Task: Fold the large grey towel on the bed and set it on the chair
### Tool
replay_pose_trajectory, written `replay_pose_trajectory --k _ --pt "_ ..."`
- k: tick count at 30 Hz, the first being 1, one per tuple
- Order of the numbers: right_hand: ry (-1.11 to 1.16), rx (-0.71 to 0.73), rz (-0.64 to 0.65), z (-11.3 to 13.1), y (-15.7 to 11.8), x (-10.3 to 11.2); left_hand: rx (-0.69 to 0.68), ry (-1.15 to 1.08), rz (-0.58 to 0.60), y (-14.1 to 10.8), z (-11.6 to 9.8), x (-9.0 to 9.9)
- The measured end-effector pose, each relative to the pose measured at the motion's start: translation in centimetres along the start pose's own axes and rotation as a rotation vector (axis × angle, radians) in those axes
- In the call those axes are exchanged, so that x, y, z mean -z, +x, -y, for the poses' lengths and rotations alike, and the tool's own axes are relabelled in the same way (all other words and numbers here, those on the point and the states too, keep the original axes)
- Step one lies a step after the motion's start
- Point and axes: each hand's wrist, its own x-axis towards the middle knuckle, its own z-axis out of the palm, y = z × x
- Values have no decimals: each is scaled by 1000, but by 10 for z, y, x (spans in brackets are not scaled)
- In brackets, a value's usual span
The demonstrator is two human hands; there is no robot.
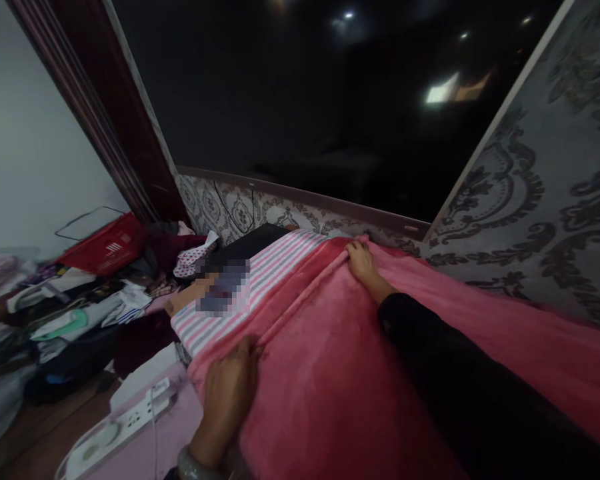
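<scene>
A pink fleece blanket (325, 353) spreads across the surface before me, its hemmed edge running diagonally from lower left to upper right. At the near end of that hem, my left hand (231, 380) is closed on the edge, a bracelet at its wrist. Farther off, my right hand (363, 263) grips the same edge near the wall, the arm in a black sleeve. Beyond the hem lies a striped cloth (275, 260) in white, pink and grey. A blurred-out patch covers part of it.
A white power strip (130, 420) with a cable rests at lower left. Heaped clothes (80, 320) and a red bag (105, 243) fill the left side. Behind the blanket, a large dark screen (300, 100) hangs on the patterned wall (530, 200). A black flat object (250, 243) sits beneath it.
</scene>
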Motion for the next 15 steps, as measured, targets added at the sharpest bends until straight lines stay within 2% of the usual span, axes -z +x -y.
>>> replay_pose_trajectory --k 3,5,10,13,15 --pt "19 -14 9 -9 -2 -19 18 -6 -26 -3 2 -6" --pt "34 -19 9 -13 1 -24 17 -12 -45 -3 3 -7" --pt "58 -9 68 -11 1 -15 10 -34 -57 -2 3 -5" --pt "53 16 119 -3 -25 -2 15 -26 -52 -1 2 -4" --pt "45 24 172 4 -56 11 4 -20 -60 -1 1 -2"
